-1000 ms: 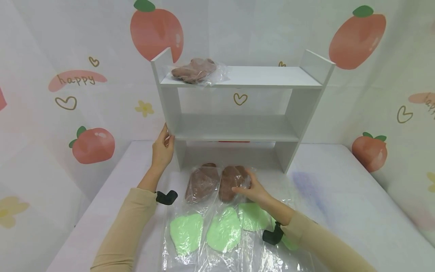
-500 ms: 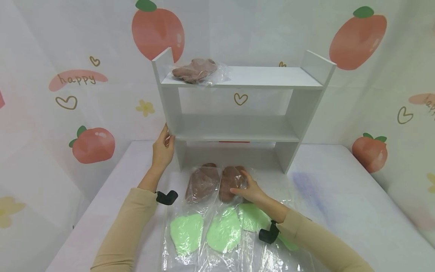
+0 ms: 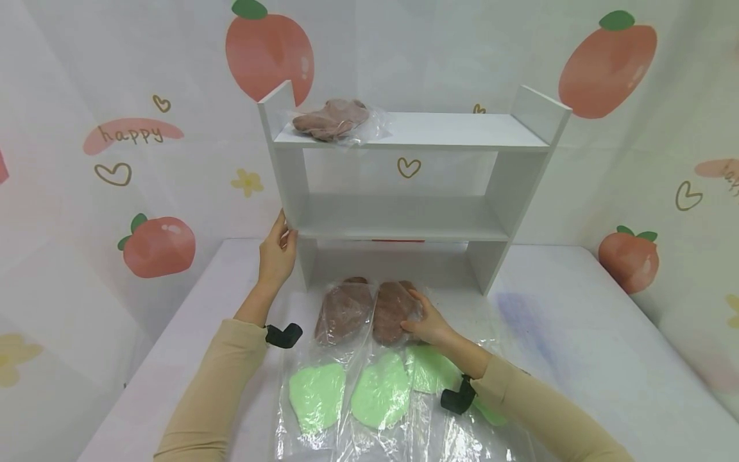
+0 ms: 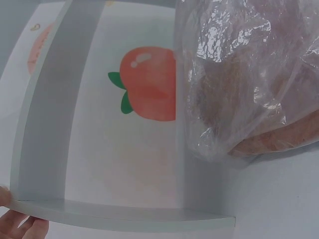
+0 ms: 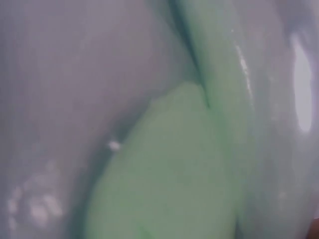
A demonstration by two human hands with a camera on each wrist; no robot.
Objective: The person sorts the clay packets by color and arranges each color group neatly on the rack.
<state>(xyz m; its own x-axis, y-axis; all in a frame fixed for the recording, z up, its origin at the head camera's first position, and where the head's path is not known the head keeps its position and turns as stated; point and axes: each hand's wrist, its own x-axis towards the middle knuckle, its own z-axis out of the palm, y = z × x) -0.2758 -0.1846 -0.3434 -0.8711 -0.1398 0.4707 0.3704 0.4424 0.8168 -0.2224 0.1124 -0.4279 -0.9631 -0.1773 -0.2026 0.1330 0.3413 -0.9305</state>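
A white shelf unit (image 3: 404,236) stands on the table. My left hand (image 3: 277,256) grips its left side panel; in the left wrist view, fingertips (image 4: 35,230) show at the panel's edge. My right hand (image 3: 430,324) pinches a clear plastic bag holding a flat brown clay-like piece (image 3: 389,314), thumb and fingers at its right side. A second bagged brown piece (image 3: 344,311) lies just left of it. The right wrist view is blurred close on bagged green material (image 5: 169,169); the fingers are not clearly seen there.
Another bagged brown piece (image 3: 331,120) lies on the top board's left end. Flat green pieces in clear bags, one at front left (image 3: 317,394) and one beside it (image 3: 381,391), lie nearest me, with more under my right arm. A printed cloth (image 3: 190,77) hangs behind.
My right hand has shifted slightly left over the bagged brown piece, and its thumb and fingers have drawn closer together. My left hand stays at the shelf side.
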